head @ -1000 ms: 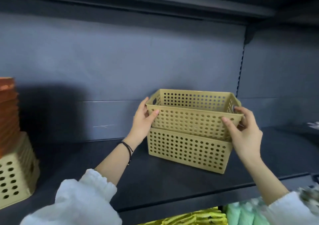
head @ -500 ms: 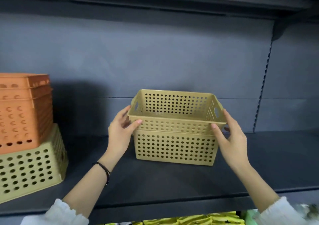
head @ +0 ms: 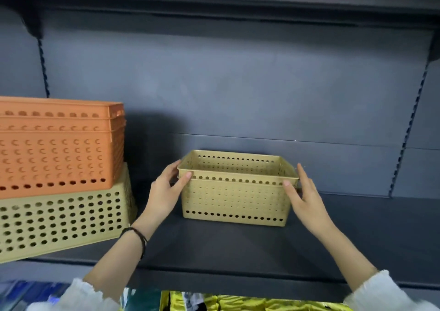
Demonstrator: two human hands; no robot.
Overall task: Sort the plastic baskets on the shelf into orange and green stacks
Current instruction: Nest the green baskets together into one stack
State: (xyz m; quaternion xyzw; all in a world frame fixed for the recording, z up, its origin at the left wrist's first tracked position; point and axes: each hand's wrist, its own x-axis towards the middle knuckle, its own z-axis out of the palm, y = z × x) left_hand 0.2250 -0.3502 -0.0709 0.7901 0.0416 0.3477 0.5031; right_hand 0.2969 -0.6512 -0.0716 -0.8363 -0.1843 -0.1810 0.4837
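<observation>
Head view: a green stack (head: 235, 201) of nested baskets stands mid-frame on the dark shelf (head: 238, 246), its top basket (head: 238, 179) seated low, with only the rim proud of the one below. The left hand (head: 164, 191) pinches that rim's left corner, thumb on the front and fingers round the end. The right hand (head: 304, 196) lies against the right end with its fingers straight and the thumb tip on the front of the rim, so it presses more than it grasps.

This looks like the close of a nesting step: the basket seems fully down and ready to be let go. At left of frame an orange stack (head: 59, 144) sits on a green basket (head: 64, 217), so the sort is not finished. The next move probably calls for both hands to lift the orange stack clear as one block, set it down apart, and then carry the freed green basket to the centre stack.

The left pile is cut off by the frame edge, and its orange rims are too close to count surely. The left fingertips are hidden behind the rim. The goods below the shelf are blurred.
</observation>
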